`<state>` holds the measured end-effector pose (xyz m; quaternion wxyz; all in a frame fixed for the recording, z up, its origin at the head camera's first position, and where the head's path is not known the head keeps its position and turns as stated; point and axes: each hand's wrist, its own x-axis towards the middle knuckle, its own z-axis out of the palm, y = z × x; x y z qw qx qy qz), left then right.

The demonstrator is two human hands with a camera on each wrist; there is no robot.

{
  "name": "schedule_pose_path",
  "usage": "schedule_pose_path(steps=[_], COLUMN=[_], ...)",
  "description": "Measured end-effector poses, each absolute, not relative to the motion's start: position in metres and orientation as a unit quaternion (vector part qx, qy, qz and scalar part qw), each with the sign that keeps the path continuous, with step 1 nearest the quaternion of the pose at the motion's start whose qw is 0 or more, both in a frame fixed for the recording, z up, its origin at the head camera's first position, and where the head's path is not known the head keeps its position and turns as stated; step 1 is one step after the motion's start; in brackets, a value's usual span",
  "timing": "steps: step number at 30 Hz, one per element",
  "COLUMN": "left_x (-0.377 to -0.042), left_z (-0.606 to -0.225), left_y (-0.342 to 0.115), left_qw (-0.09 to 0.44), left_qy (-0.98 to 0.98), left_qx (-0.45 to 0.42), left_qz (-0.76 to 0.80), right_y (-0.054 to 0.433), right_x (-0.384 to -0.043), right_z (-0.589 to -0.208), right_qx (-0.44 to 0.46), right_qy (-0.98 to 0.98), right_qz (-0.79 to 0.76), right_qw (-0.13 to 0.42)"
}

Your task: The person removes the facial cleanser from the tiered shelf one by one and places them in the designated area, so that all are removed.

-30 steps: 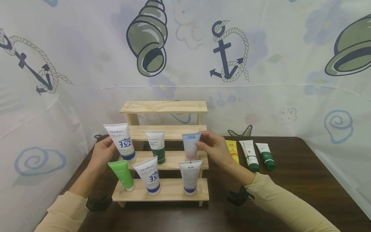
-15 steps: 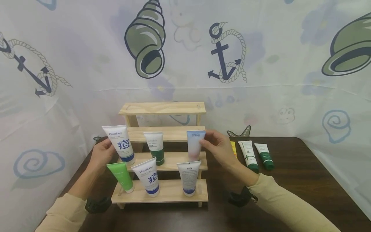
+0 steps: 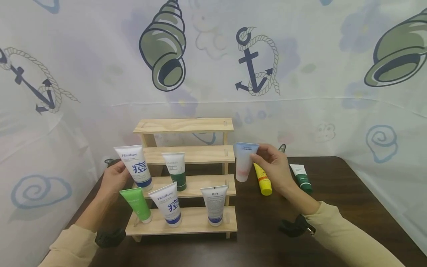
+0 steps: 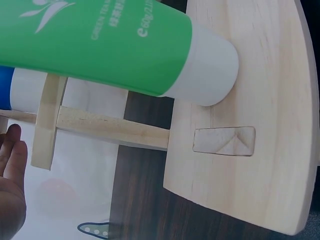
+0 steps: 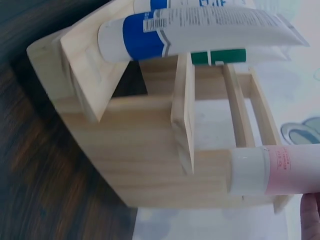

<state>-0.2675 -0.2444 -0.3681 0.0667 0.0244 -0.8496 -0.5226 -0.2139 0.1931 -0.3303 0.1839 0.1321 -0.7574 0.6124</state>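
My right hand pinches a pale blue-and-pink squeeze tube between thumb and fingers, above the table just right of the stepped wooden rack. Its white cap hangs downward in the head view; the pink end shows in the right wrist view. My left hand is at the left edge of a white Hankey tube on the second step. Part of its fingers are hidden behind that tube, so a grip cannot be made out. In the left wrist view, its visible fingers are fairly straight.
A white-and-green tube stands on the second step. On the lowest step stand a green tube, a white-and-blue tube and a grey-white tube. A yellow tube and a green-capped tube lie on the table.
My right hand has moved the blue-and-pink tube off the second step and out to the right, clear of the rack. My left hand stays beside the Hankey tube.
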Motion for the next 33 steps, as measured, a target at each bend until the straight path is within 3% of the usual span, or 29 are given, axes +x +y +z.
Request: schedule_pose_path(steps=[8,24,33], left_x=[-0.267,-0.267,-0.267], left_z=[-0.368,-0.369,-0.368], left_y=[-0.244,-0.246,-0.247], left_qw=[0.073,0.082,0.075], left_qy=[-0.852,-0.862,-0.856], left_qx=[0.017,0.009,0.006], left_qz=[-0.519,-0.501,-0.511], right_y=[0.230,0.315,0.361], right_x=[-0.214,-0.229,-0.236], right_z=[-0.329,-0.346,-0.367], right_qx=[0.115,-0.034,-0.142], right_qy=[-0.724,-0.691,-0.749], right_qz=[0.644,0.657,0.586], right_qw=[0.219,0.299,0.275])
